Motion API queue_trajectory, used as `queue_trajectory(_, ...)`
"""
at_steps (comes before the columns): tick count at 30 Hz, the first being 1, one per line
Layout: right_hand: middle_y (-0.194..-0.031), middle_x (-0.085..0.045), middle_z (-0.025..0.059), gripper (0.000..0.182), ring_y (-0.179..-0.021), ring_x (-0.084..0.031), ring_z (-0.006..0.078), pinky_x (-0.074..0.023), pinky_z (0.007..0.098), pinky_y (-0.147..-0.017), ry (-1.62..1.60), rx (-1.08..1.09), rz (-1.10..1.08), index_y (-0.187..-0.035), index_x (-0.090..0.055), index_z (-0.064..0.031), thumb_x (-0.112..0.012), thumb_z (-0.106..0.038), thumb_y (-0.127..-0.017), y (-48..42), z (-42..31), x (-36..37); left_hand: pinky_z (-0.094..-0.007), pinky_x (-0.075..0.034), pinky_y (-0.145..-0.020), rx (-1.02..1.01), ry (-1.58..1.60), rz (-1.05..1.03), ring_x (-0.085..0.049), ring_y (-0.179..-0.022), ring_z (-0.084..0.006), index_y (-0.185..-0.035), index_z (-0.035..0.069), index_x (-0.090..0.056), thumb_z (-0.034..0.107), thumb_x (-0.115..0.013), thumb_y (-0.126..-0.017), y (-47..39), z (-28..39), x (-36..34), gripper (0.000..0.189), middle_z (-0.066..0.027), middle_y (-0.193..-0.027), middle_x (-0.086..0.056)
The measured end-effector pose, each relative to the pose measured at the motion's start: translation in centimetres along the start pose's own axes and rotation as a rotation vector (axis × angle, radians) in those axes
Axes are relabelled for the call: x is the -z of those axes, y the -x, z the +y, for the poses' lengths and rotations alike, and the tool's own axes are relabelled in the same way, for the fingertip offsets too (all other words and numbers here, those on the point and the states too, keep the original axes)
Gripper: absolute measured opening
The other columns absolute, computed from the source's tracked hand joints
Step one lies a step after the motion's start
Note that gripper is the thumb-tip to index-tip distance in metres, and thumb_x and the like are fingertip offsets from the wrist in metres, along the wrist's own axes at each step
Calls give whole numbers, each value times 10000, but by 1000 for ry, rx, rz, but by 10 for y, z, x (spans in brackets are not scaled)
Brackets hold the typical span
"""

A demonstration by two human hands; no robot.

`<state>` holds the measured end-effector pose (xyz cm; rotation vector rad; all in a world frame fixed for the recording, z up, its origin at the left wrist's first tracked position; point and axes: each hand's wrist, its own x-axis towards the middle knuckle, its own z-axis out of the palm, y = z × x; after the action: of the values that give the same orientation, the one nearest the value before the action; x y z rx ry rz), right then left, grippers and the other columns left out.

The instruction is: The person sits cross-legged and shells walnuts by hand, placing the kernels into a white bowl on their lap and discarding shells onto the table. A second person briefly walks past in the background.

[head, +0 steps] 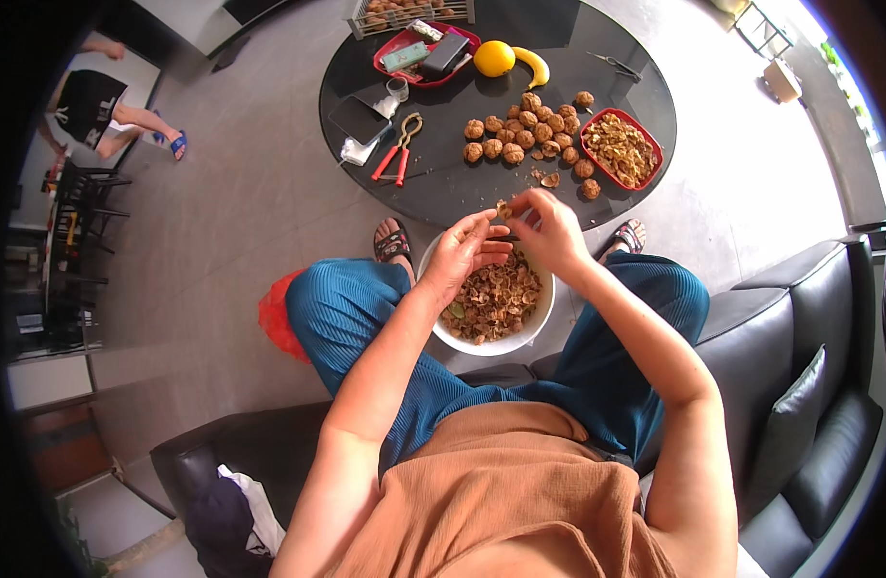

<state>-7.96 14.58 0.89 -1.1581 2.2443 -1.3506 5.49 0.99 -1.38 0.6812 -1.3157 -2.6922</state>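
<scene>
Above a white bowl (547,307) of broken walnut shells (497,296), both hands meet at a small cracked walnut piece (503,210). My left hand (466,249) has its thumb and index fingertips at the piece's left side, the other fingers spread over the bowl. From the right, my right hand (547,225) pinches the same piece between thumb and fingers. Whole walnuts (524,136) lie grouped on the black oval table (450,191) beyond. A red dish (657,167) of shelled walnut kernels (620,148) stands at their right.
Plier-style nutcrackers (399,152), a dark phone-like slab (359,120), a glass (397,89), a red tray (393,81), an orange (494,58), a banana (535,66) and scissors (616,65) are on the table. A red bag (280,318) sits beside my left leg. Another person (96,108) is far left.
</scene>
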Motion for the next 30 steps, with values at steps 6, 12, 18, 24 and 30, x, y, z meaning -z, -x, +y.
queue_trajectory(6,-937,-612,85,212,-719,-642,188,-533,309,-667,-137,-55,-8,-969,-629,-34,-723,-5,-781,32,-7,-8,-357,-561,-957,-14,47,-149,-663,-1067,-205,-1296,0,-580,151,-547,-1023,5,-2,-4,314,-135,-1219,-646)
queue_trajectory(12,-945,-583,44,224,-741,-621,113,-516,255,-665,-282,-61,19,-972,-634,-30,-716,33,-773,34,-2,-13,-343,-555,-974,-13,107,-116,-665,-1066,-199,-1255,-19,-606,66,-583,-986,4,-5,1,284,-136,-1200,-659)
queue_trajectory(18,-915,-576,44,210,-752,-632,118,-523,260,-661,-193,-21,-15,-963,-637,-27,-707,39,-776,30,-3,-7,-327,-560,-988,7,171,-123,-662,-1087,-199,-1254,-9,-610,60,-574,-990,4,0,0,276,-136,-1207,-657)
queue_trajectory(24,-928,-640,24,112,-768,-647,111,-552,234,-684,-869,-344,-71,-1007,-632,-37,-677,-38,-905,26,4,-6,-331,-552,-1005,18,209,-110,-656,-1115,-219,-1248,-14,-611,76,-558,-1001,3,3,4,268,-145,-1218,-654)
queue_trajectory(30,-976,-683,66,137,-793,-659,97,-572,236,-674,-1234,-564,-126,-1054,-615,-29,-655,-100,-945,24,10,11,-353,-552,-1001,62,190,-132,-674,-1085,-230,-1255,-29,-604,100,-537,-1015,6,6,4,280,-157,-1201,-663)
